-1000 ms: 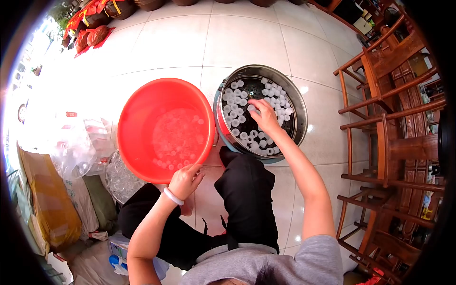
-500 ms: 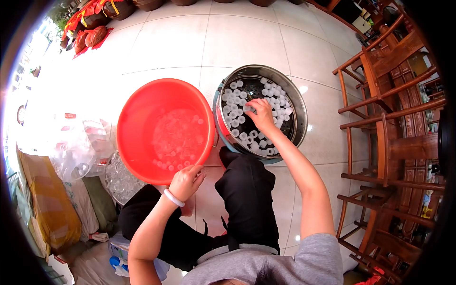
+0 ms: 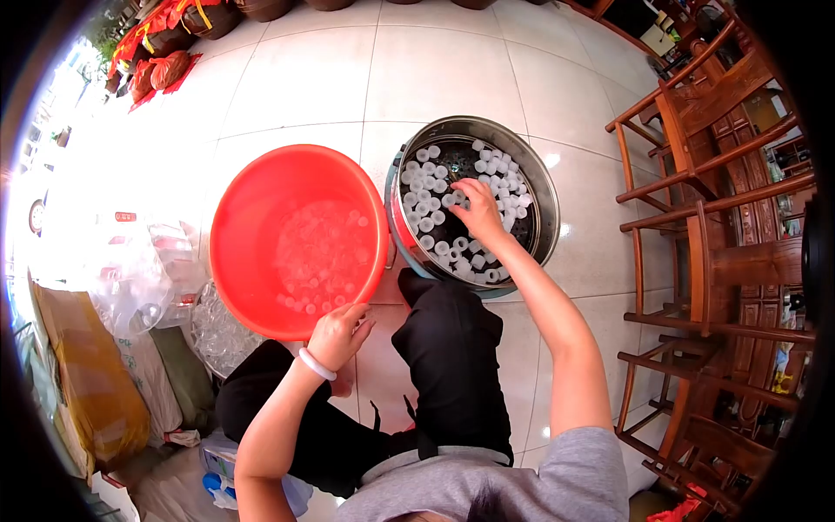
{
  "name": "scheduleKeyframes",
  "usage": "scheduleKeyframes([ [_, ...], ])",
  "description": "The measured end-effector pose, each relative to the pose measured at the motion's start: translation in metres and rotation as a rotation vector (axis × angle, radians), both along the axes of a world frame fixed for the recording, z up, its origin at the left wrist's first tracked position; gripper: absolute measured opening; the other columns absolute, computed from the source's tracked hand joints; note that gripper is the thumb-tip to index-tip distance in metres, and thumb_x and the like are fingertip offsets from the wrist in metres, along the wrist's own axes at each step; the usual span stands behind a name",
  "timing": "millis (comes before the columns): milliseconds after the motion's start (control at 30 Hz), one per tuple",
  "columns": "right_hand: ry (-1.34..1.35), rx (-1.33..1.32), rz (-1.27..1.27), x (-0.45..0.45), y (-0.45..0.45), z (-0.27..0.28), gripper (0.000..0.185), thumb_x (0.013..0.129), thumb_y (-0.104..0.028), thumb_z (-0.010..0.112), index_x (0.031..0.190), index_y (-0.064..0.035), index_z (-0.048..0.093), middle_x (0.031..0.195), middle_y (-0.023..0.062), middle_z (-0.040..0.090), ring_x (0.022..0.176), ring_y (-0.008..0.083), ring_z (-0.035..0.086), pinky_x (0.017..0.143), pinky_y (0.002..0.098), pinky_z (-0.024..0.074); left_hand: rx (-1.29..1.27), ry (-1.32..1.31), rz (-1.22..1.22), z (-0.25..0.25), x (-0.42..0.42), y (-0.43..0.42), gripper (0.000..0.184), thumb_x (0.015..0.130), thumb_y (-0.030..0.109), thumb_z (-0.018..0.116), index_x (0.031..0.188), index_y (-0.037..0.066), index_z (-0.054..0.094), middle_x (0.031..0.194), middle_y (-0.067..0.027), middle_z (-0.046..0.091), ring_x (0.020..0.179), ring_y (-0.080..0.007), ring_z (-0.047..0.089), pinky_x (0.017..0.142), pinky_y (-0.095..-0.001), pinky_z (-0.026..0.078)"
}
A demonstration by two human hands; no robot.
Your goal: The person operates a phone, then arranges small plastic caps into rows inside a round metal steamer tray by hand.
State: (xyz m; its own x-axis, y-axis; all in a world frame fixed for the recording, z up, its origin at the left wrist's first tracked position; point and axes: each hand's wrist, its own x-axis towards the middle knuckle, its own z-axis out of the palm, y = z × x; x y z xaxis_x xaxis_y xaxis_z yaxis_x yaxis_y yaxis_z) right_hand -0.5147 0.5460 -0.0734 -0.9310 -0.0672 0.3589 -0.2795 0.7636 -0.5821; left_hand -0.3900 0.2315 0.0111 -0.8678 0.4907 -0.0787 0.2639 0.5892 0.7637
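My right hand (image 3: 480, 213) reaches into a round metal steamer pan (image 3: 544, 209) with a dark perforated bottom. Thumb and fingers pinch around a small translucent white cup-shaped piece (image 3: 458, 198). Many like it stand or lie in the pan, in a cluster on the left (image 3: 419, 184), one on the right (image 3: 504, 178) and another near the front. A large red basin (image 3: 252, 209) stands to the left and holds more of the pieces (image 3: 326, 252), apparently in liquid. At its near rim is my left hand (image 3: 337, 337), fingers loosely bent, thumb apart, nothing visible between them.
Clear plastic bags (image 3: 130, 278) and a taped carton (image 3: 100, 374) lie left of the basin. Wooden chairs (image 3: 696, 252) line the right side. Dark pots (image 3: 213, 19) stand at the back of the tiled floor (image 3: 304, 83). My knees are close to both containers.
My right hand remains over the same part of the pan, its fingers slightly shifted; a white piece now sits just left of the fingertips. The left hand stays at the basin. The view shifts slightly.
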Motion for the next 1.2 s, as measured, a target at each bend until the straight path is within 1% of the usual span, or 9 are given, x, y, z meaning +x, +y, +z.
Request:
scheduleKeyframes([
  [133, 0.011, 0.061, -0.042, -0.001, 0.001, -0.001, 0.038, 0.064, -0.008, 0.071, 0.099, -0.0032, 0.058, 0.097, 0.0108, 0.056, 0.094, 0.0290, 0.052, 0.082, 0.0373, 0.0428, -0.008, -0.003, 0.001, -0.001, 0.000, 0.000, 0.022, 0.077, 0.008, 0.060, 0.096, -0.002, 0.057, 0.078, -0.0162, 0.059, 0.070, -0.0304, 0.060, 0.064, -0.0356, 0.048],
  [200, -0.235, -0.092, -0.082, -0.004, -0.001, -0.002, 0.039, 0.065, -0.005, 0.069, 0.102, -0.0016, 0.056, 0.097, 0.0123, 0.056, 0.088, 0.0289, 0.055, 0.078, 0.0364, 0.0454, -0.011, -0.009, 0.001, 0.000, 0.000, 0.000, 0.022, 0.077, 0.008, 0.060, 0.096, -0.002, 0.057, 0.078, -0.0162, 0.059, 0.070, -0.0303, 0.060, 0.064, -0.0356, 0.048],
  [533, -0.193, -0.166, -0.014, -0.013, 0.000, 0.005, 0.036, 0.068, 0.000, 0.064, 0.103, -0.0002, 0.055, 0.095, 0.0132, 0.056, 0.078, 0.0265, 0.058, 0.070, 0.0353, 0.0476, -0.022, -0.018, -0.007, 0.000, 0.000, -0.001, 0.022, 0.078, 0.011, 0.060, 0.095, -0.002, 0.057, 0.078, -0.0162, 0.059, 0.070, -0.0316, 0.059, 0.063, -0.0374, 0.047],
  [633, -0.147, -0.108, -0.132, -0.023, 0.019, 0.003, 0.026, 0.071, 0.001, 0.056, 0.097, 0.0000, 0.057, 0.093, 0.0137, 0.057, 0.076, 0.0270, 0.059, 0.070, 0.0354, 0.0477, -0.029, -0.016, -0.014, -0.001, 0.001, -0.002, 0.023, 0.078, 0.011, 0.060, 0.096, -0.002, 0.057, 0.078, -0.0162, 0.059, 0.070, -0.0312, 0.059, 0.063, -0.0372, 0.047],
  [733, -0.037, 0.077, -0.269, -0.041, 0.044, -0.008, 0.022, 0.071, 0.001, 0.055, 0.092, -0.0029, 0.060, 0.094, 0.0129, 0.058, 0.087, 0.0296, 0.057, 0.076, 0.0396, 0.0456, -0.032, -0.011, -0.016, -0.003, 0.001, -0.004, 0.024, 0.076, 0.009, 0.061, 0.097, -0.002, 0.056, 0.079, -0.0160, 0.060, 0.070, -0.0290, 0.061, 0.063, -0.0350, 0.048],
  [800, -0.101, 0.183, -0.322, -0.053, 0.058, -0.006, 0.024, 0.071, 0.001, 0.055, 0.093, -0.0058, 0.061, 0.096, 0.0118, 0.059, 0.091, 0.0300, 0.055, 0.079, 0.0405, 0.0447, -0.022, 0.000, -0.015, -0.003, 0.002, -0.004, 0.024, 0.076, 0.008, 0.062, 0.097, -0.002, 0.056, 0.079, -0.0159, 0.060, 0.070, -0.0287, 0.061, 0.063, -0.0349, 0.048],
  [967, -0.269, 0.346, -0.320, -0.073, 0.058, -0.002, 0.024, 0.073, -0.018, 0.063, 0.096, -0.0100, 0.064, 0.099, 0.0067, 0.060, 0.098, 0.0265, 0.052, 0.082, 0.0410, 0.0432, -0.016, 0.007, -0.010, -0.006, 0.000, -0.006, 0.024, 0.076, 0.009, 0.062, 0.096, -0.002, 0.056, 0.080, -0.0160, 0.060, 0.070, -0.0287, 0.061, 0.063, -0.0350, 0.048],
  [1100, -0.230, 0.504, -0.254, -0.074, 0.044, -0.007, 0.021, 0.075, -0.019, 0.061, 0.093, -0.0110, 0.066, 0.094, 0.0081, 0.063, 0.095, 0.0264, 0.054, 0.082, 0.0425, 0.0403, -0.012, 0.012, -0.009, -0.005, 0.000, -0.005, 0.024, 0.077, 0.009, 0.062, 0.096, -0.003, 0.056, 0.080, -0.0159, 0.060, 0.070, -0.0286, 0.061, 0.063, -0.0349, 0.049],
  [1200, -0.169, 0.264, -0.289, -0.079, 0.034, -0.011, 0.022, 0.076, -0.020, 0.060, 0.094, -0.0093, 0.066, 0.091, 0.0117, 0.063, 0.089, 0.0286, 0.057, 0.080, 0.0412, 0.0418, -0.004, 0.008, -0.009, -0.004, -0.001, -0.005, 0.023, 0.077, 0.009, 0.062, 0.096, -0.002, 0.056, 0.080, -0.0158, 0.060, 0.070, -0.0288, 0.061, 0.063, -0.0349, 0.049],
])
